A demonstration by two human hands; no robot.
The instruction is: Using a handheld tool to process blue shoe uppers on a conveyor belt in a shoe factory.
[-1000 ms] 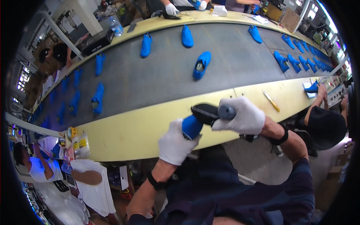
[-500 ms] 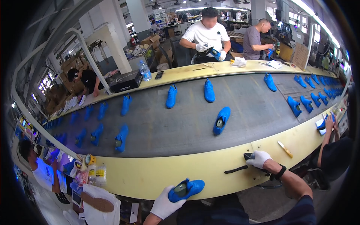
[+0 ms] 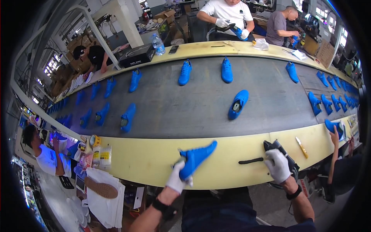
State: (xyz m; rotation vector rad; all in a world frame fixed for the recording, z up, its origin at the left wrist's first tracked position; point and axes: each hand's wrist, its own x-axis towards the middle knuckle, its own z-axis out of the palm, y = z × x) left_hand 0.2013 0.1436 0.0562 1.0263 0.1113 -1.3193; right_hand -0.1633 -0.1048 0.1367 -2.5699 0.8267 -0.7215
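A grey conveyor (image 3: 181, 116) is bordered by a yellow tabletop (image 3: 135, 164), over which a blue shoe (image 3: 196, 159) is gripped by the left hand (image 3: 177, 180); beside a black tool (image 3: 283, 149), the right hand (image 3: 278, 167) is seemingly half-spread.

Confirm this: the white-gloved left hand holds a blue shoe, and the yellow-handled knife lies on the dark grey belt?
No: the head view shows the yellow-handled knife on the pale yellow worktop. The left hand does hold the blue shoe.
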